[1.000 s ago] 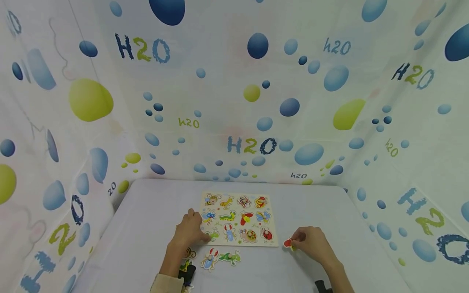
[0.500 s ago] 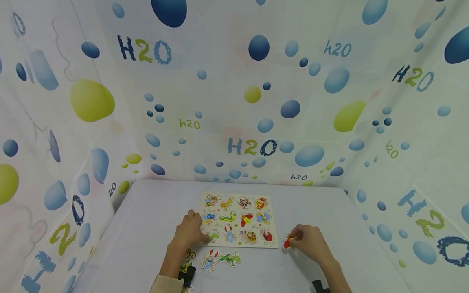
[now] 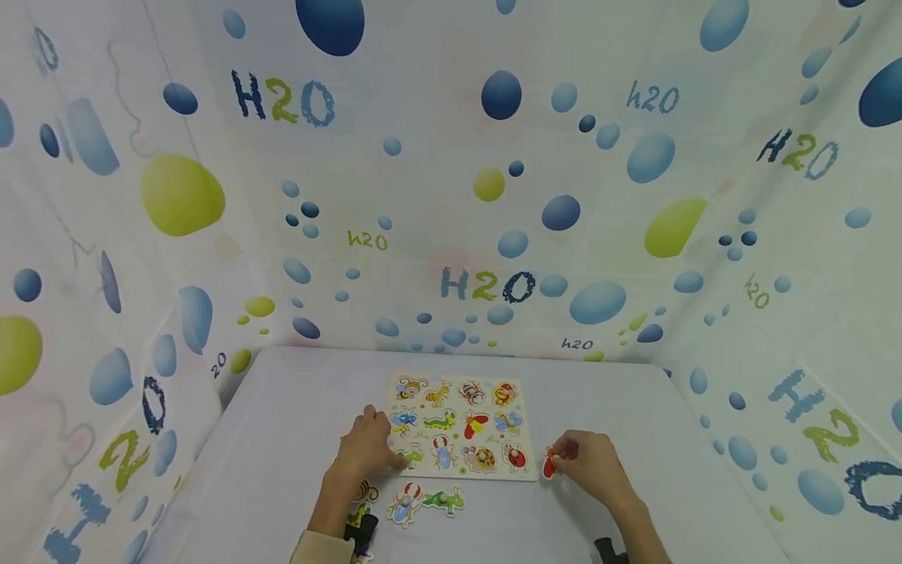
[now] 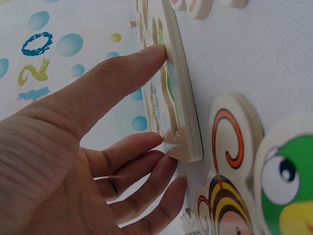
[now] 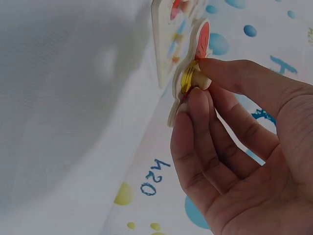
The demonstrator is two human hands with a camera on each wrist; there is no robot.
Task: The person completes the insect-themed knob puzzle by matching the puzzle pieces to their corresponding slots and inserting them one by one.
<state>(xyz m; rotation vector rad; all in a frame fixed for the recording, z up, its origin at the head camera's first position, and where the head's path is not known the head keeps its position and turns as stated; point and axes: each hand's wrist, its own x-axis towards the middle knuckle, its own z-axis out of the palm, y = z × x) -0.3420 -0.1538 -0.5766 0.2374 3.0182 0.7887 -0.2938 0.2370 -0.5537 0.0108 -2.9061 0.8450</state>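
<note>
My left hand (image 3: 366,442) rests at the near-left corner of a wooden puzzle board (image 3: 493,476) printed with insects. In the left wrist view the thumb presses on the face of the board (image 4: 183,147), and the fingertips touch its edge. To the right of the board, my right hand (image 3: 590,468) pinches a red and yellow winged-insect puzzle piece (image 3: 548,468) by its small wooden knob (image 5: 200,80). That piece is tilted on edge, apart from the board. Loose in front of the board lie a blue beetle piece (image 3: 405,505) and a green grasshopper piece (image 3: 444,500).
Beside the left forearm lie a bee piece (image 4: 230,122) and a green big-eyed piece (image 4: 293,181), partly hidden by the arm in the head view. A white cloth (image 3: 296,407) covers the table. Patterned curtains (image 3: 423,172) stand around its back and sides.
My right hand has turned the winged-insect piece so its red wing points more downward, shifting slightly left. The left hand keeps its place on the board. The head view has tilted a little.
</note>
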